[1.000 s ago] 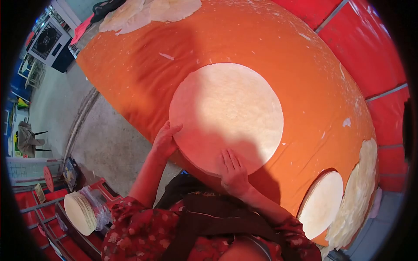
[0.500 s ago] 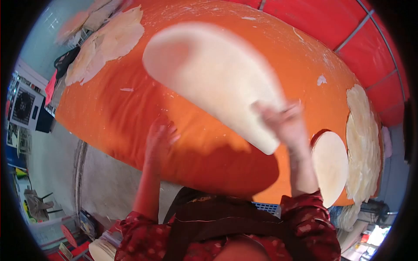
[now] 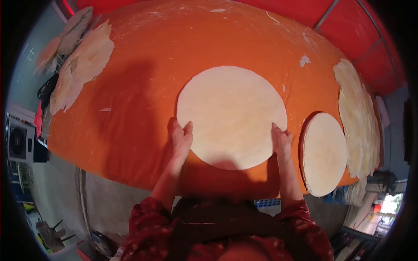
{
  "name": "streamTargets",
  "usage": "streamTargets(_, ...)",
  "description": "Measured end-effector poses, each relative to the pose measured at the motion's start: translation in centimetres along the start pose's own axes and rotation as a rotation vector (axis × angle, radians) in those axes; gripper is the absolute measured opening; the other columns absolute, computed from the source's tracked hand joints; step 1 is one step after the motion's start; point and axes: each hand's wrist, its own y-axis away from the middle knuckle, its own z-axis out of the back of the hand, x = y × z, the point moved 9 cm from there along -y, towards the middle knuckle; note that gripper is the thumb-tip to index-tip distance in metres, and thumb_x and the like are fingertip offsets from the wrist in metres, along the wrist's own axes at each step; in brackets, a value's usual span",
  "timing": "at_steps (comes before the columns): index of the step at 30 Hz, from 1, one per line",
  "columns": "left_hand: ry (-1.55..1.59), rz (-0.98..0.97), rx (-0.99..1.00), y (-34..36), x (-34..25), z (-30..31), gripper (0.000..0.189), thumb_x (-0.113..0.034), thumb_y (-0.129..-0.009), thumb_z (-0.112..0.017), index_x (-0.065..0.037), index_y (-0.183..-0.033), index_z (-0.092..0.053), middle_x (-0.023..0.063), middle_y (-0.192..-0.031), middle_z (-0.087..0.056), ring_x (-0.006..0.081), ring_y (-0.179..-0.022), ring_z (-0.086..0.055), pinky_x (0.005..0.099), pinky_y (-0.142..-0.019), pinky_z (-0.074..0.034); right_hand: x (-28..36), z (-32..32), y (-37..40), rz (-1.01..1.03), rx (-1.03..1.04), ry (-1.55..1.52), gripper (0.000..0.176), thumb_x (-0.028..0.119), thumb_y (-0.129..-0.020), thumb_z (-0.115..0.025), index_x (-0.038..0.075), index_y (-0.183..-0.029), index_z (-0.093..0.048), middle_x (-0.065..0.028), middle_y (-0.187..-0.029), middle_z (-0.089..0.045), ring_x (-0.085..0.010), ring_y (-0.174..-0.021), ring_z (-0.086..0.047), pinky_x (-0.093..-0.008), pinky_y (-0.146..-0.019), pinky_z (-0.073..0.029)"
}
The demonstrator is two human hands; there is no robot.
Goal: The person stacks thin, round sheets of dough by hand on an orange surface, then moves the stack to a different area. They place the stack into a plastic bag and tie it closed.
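Note:
A large, pale, round dough sheet [image 3: 230,113] lies flat in front of me over the orange tabletop [image 3: 130,130]. My left hand [image 3: 181,135] grips its lower left edge, the thumb on top and the fingers curled at the rim. On the lower right edge, my right hand [image 3: 282,138] holds it the same way. To the right of that hand is a stack of similar round sheets [image 3: 325,152], its top one smooth and even. A shadow falls across the held sheet's near edge.
Ragged pale sheets [image 3: 359,122] are piled along the table's right edge, and more torn sheets [image 3: 82,69] lie at the far left. Small scraps [image 3: 305,60] dot the cloth. A blue crate [image 3: 267,202] shows below the near edge; a fan-fronted appliance [image 3: 19,141] stands left.
The sheet, tilted and swinging from my right hand before, now lies flat before me. My left hand has moved from the bare cloth to its left edge; my right hand has come lower.

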Motion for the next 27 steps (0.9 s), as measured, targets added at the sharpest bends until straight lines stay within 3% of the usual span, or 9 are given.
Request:
streamTargets(3,0.089,-0.086,0.078,-1.9,1.8,-0.5,0.034,-0.012,-0.082,-0.053,0.002,-0.112,-0.045,0.0116,-0.100,-0.056,0.0170,-0.086,-0.053,0.0272,-0.075,-0.043,0.8,-1.4,2.3,-0.104,-0.146,0.255,0.011,-0.003,-0.074,-0.053,0.000,-0.063,-0.052,-0.0094,-0.077,-0.058,-0.0132,-0.069,-0.055,-0.0262,-0.058,-0.046)
streamTargets(5,0.313,-0.020,0.198,-2.3,1.8,-1.2,0.035,-0.014,-0.083,-0.052,0.001,-0.113,-0.046,0.0133,-0.098,-0.057,0.0194,-0.082,-0.055,0.0294,-0.071,-0.046,-1.3,-1.2,1.3,0.008,-0.015,-0.011,0.016,-0.001,-0.070,-0.053,0.006,-0.055,-0.049,0.0002,-0.060,-0.051,-0.0079,-0.055,-0.044,-0.0247,-0.044,-0.036)
streamTargets(8,0.173,-0.100,0.131,-2.3,-2.4,-0.9,0.031,-0.011,-0.081,-0.054,0.000,-0.110,-0.048,0.0106,-0.099,-0.056,0.0174,-0.084,-0.054,0.0279,-0.071,-0.047,2.5,-3.3,1.4,0.150,0.175,-0.386,0.009,-0.002,-0.071,-0.050,0.003,-0.071,-0.058,0.0021,-0.062,-0.052,-0.0060,-0.059,-0.045,-0.0232,-0.049,-0.037)
streamTargets(9,0.071,-0.153,0.061,-1.7,-4.6,-0.8,0.030,-0.009,-0.080,-0.055,0.000,-0.108,-0.049,0.0097,-0.099,-0.056,0.0167,-0.085,-0.054,0.0274,-0.071,-0.047,8.8,-4.3,4.0,0.321,-0.090,0.352,0.015,-0.001,-0.073,-0.049,0.002,-0.084,-0.059,0.0002,-0.067,-0.056,-0.0061,-0.061,-0.047,-0.0220,-0.052,-0.039)
streamTargets(12,0.148,-0.162,0.137,1.3,-9.5,-5.3,0.028,-0.005,-0.077,-0.057,-0.002,-0.105,-0.052,0.0070,-0.100,-0.055,0.0147,-0.088,-0.053,0.0259,-0.072,-0.047,14.9,0.1,3.3,0.405,-0.003,0.251,0.017,0.001,-0.075,-0.051,0.002,-0.090,-0.059,-0.0016,-0.072,-0.059,-0.0067,-0.061,-0.049,-0.0226,-0.053,-0.041)
streamTargets(17,0.618,0.021,0.489,11.7,-16.1,-22.3,0.028,0.002,-0.074,-0.057,0.001,-0.102,-0.052,0.0064,-0.096,-0.056,0.0138,-0.083,-0.054,0.0257,-0.072,-0.046,25.2,23.0,4.5,0.237,-0.374,0.397,0.022,0.006,-0.075,-0.059,0.002,-0.096,-0.056,-0.0029,-0.078,-0.061,-0.0082,-0.062,-0.054,-0.0246,-0.051,-0.044)
streamTargets(21,0.753,0.167,0.871,24.4,-20.1,-32.8,0.031,0.002,-0.075,-0.057,0.000,-0.105,-0.051,0.0078,-0.102,-0.056,0.0132,-0.086,-0.053,0.0284,-0.079,-0.042,27.2,36.8,6.7,0.244,-0.431,-0.049,0.025,-0.003,-0.074,-0.057,-0.004,-0.099,-0.055,-0.0084,-0.085,-0.061,-0.0136,-0.071,-0.058,-0.0255,-0.062,-0.048)
streamTargets(24,0.508,0.348,0.952,28.4,-13.4,-37.5,0.031,-0.002,-0.076,-0.058,0.001,-0.105,-0.050,0.0052,-0.095,-0.057,0.0114,-0.082,-0.055,0.0239,-0.062,-0.045,19.1,47.6,5.2,0.012,-0.550,0.363,0.027,-0.006,-0.073,-0.056,-0.008,-0.100,-0.053,-0.0117,-0.088,-0.061,-0.0162,-0.072,-0.060,-0.0264,-0.064,-0.049)
streamTargets(27,0.181,0.114,0.913,28.0,-14.2,-37.0,0.032,-0.009,-0.077,-0.058,0.002,-0.105,-0.048,0.0052,-0.091,-0.058,0.0113,-0.077,-0.056,0.0222,-0.053,-0.045,19.2,46.5,4.9,0.068,-0.460,0.096,0.029,0.000,-0.072,-0.061,-0.006,-0.100,-0.052,-0.0090,-0.081,-0.060,-0.0140,-0.067,-0.058,-0.0244,-0.059,-0.047)
